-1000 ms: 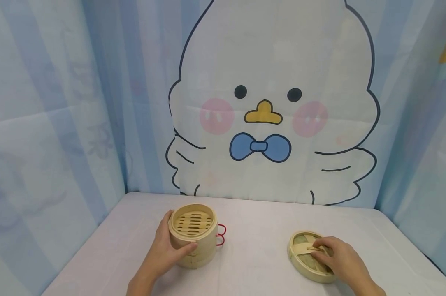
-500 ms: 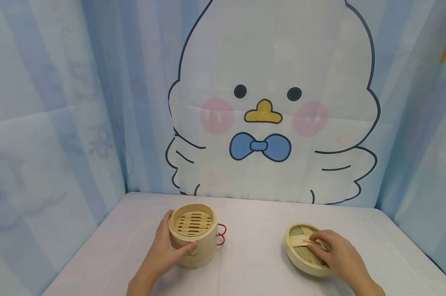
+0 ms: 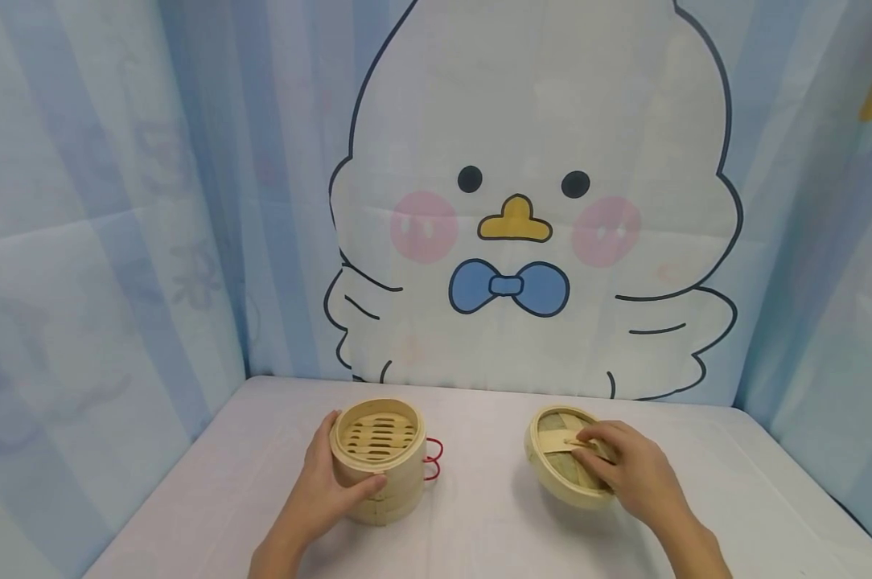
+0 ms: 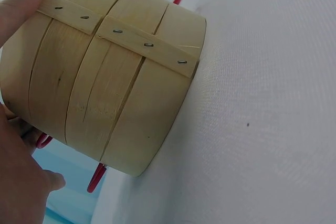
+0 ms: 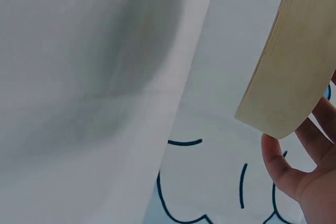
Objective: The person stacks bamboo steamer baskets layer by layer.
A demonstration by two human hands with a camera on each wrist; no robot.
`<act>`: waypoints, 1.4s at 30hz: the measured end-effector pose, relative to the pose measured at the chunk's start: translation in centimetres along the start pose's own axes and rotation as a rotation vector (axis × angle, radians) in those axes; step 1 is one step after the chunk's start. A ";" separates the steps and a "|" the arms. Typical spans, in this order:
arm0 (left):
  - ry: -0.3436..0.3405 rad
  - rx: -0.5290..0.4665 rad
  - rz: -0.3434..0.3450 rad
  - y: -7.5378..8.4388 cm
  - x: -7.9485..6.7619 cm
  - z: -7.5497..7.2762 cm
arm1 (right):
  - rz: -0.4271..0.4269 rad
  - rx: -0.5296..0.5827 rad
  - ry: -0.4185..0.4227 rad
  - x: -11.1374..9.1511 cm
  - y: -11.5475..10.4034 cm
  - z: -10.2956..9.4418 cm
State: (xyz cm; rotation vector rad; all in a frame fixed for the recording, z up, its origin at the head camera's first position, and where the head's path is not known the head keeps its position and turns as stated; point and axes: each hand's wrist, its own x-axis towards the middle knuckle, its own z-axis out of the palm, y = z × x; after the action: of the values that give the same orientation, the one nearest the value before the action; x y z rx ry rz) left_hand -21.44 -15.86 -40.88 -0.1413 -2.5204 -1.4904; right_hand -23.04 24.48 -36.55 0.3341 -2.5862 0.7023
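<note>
A round bamboo steamer [image 3: 385, 482] with a slotted rack inside its rim stands on the table at the left. Its side shows stapled bands in the left wrist view, where it looks like two stacked tiers [image 4: 121, 72]. My left hand [image 3: 327, 490] grips it, thumb across the front and fingers round the far left side. To the right, my right hand [image 3: 635, 470] pinches the small handle on top of a woven bamboo steamer lid [image 3: 562, 466]. The lid is tilted and held above the table; its pale rim [image 5: 294, 56] shows in the right wrist view, with a shadow on the cloth.
Red loops [image 3: 433, 458] stick out from the steamer's right side. A white cloth covers the table [image 3: 472, 523]. Behind it hangs a curtain [image 3: 516, 346] printed with a white cartoon bird, and pale blue curtains [image 3: 96, 281] stand at both sides.
My right hand has lifted the lid off the table and carried it left and away from me. My left hand and the steamer stay in place.
</note>
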 end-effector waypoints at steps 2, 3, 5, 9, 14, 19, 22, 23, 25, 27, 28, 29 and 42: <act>0.000 0.000 0.000 0.0 0.0 0.0 | -0.003 0.028 0.008 0.3 -0.4 0.2; 0.001 0.001 0.000 -0.1 0.0 0.0 | -0.004 0.044 0.011 0.5 -0.7 0.3; 0.002 0.003 -0.003 -0.1 0.0 0.1 | -0.015 0.073 0.024 0.8 -1.1 0.5; 0.001 0.004 -0.016 0.0 -0.1 0.1 | -0.031 0.118 0.032 1.4 -2.3 1.0; -0.002 -0.003 -0.022 0.1 0.0 0.1 | -0.041 0.160 0.027 2.2 -3.7 1.5; -0.001 -0.016 -0.012 0.1 0.0 0.3 | -0.063 0.199 0.045 2.7 -4.8 2.1; 0.002 -0.015 -0.014 0.2 -0.1 0.3 | -0.076 0.217 0.058 3.1 -5.6 2.3; 0.003 -0.013 -0.016 0.2 -0.1 0.3 | -0.081 0.225 0.061 3.3 -5.9 2.4; 0.006 -0.010 -0.018 0.2 -0.1 0.3 | -0.085 0.245 0.060 3.5 -6.4 2.5; 0.009 -0.011 -0.017 0.2 -0.1 0.3 | -0.087 0.263 0.056 3.8 -7.1 2.7; 0.010 -0.011 -0.016 0.2 0.0 0.3 | -0.086 0.270 0.051 3.9 -7.4 2.8; 0.011 -0.009 -0.014 0.2 0.0 0.2 | -0.086 0.277 0.047 4.0 -7.6 3.0; 0.020 -0.001 0.014 0.0 -0.1 0.1 | -0.136 0.333 0.043 5.1 -10.5 4.7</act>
State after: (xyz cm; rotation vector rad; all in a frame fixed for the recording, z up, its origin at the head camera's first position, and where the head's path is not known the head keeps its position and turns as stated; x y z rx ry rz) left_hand -21.37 -15.78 -40.95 -0.1430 -2.4982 -1.4804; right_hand -25.61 12.57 -33.34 0.5852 -2.3748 1.0777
